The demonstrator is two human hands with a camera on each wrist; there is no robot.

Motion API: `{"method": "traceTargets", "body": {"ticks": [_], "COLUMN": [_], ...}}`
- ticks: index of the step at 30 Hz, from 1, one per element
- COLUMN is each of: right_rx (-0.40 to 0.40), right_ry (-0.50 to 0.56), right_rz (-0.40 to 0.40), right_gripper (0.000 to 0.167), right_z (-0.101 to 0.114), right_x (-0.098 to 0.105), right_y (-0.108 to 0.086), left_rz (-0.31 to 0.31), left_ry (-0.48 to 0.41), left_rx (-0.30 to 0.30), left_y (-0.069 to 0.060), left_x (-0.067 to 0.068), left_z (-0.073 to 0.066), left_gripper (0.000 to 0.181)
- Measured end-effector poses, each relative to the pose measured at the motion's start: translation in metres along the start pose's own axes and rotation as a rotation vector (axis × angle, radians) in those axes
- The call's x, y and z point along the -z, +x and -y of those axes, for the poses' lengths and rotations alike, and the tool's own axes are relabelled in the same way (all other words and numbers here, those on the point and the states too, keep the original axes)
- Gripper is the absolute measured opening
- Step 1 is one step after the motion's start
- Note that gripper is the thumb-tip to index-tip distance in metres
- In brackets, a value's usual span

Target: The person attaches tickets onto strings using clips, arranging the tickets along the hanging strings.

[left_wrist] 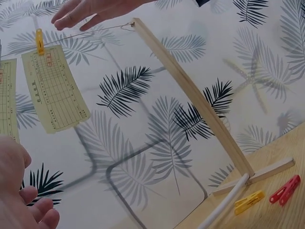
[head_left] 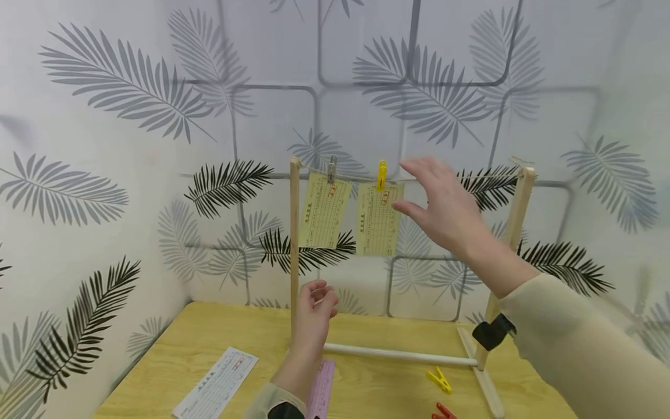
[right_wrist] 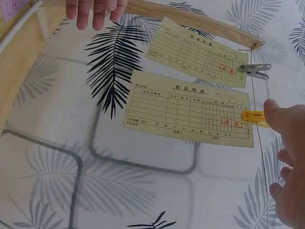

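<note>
Right grip (head_left: 445,203) — spread, near yellow clip (head_left: 382,174) pinning slip (head_left: 378,227) to line (right_wrist: 262,167) | left grip (head_left: 316,311) — relaxed, fingers loosely bent, lower

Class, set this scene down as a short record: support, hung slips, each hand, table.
Support: string between wooden posts
Left slip: yellow, hung by grey clip
Right slip: yellow, hung by upper yellow clip
Right hand: near upper yellow clip, holding nothing
Left hand: below left slip in head view, holding nothing
On table: white slip, pink slip, lower yellow clip, red clip
</note>
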State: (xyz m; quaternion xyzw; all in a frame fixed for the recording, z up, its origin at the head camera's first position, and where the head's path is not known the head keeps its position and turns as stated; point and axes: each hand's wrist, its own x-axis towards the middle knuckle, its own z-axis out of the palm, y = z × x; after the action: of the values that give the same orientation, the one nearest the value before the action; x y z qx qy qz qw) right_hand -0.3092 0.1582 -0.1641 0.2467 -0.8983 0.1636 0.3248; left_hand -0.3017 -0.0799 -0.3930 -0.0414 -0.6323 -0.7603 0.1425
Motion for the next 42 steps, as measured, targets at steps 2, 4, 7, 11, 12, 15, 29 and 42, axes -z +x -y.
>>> {"method": "traceTargets", "body": {"ticks": [2,4,7,11,12,15,29,42], "right_rx": [-0.005,-0.014,-0.044,-0.085,-0.093,-0.121,-0.186,-0.275], "right_ry": [0.016,0.035,0.048,0.052,0.06,0.081,0.124,0.154], "right_rz": [-0.019,-0.026,-0.014,0.033,0.042,0.067,0.11,0.193], "right_gripper": [0.073,0.074,0.075,0.078,0.078,0.077,0.075,0.074], "right_z": [-0.001,-0.002,-0.001,-0.002,-0.003,-0.005,-0.017,-0.031], "right_x": [-0.003,-0.006,-0.01,-0.018,-0.02,-0.028,-0.075,-0.112], "right_y": [-0.009,-0.02,-0.037,-0.06,-0.066,-0.085,-0.173,-0.232], "left_rz": [0.005,0.015,0.021,0.02,0.02,0.026,0.074,0.09], "left_ry": [0.038,0.085,0.155,0.212,0.22,0.252,0.48,0.857], "left_rx": [-0.016,-0.025,-0.026,-0.025,-0.025,-0.042,-0.068,-0.182], "left_y": [-0.002,-0.004,-0.007,-0.011,-0.012,-0.017,-0.028,-0.038], "left_x": [0.006,0.012,0.019,0.028,0.03,0.034,0.047,0.06], "left_z": [0.001,0.002,0.003,0.005,0.005,0.006,0.025,0.03], "left_gripper": [0.033,0.034,0.037,0.045,0.047,0.051,0.059,0.059]}}
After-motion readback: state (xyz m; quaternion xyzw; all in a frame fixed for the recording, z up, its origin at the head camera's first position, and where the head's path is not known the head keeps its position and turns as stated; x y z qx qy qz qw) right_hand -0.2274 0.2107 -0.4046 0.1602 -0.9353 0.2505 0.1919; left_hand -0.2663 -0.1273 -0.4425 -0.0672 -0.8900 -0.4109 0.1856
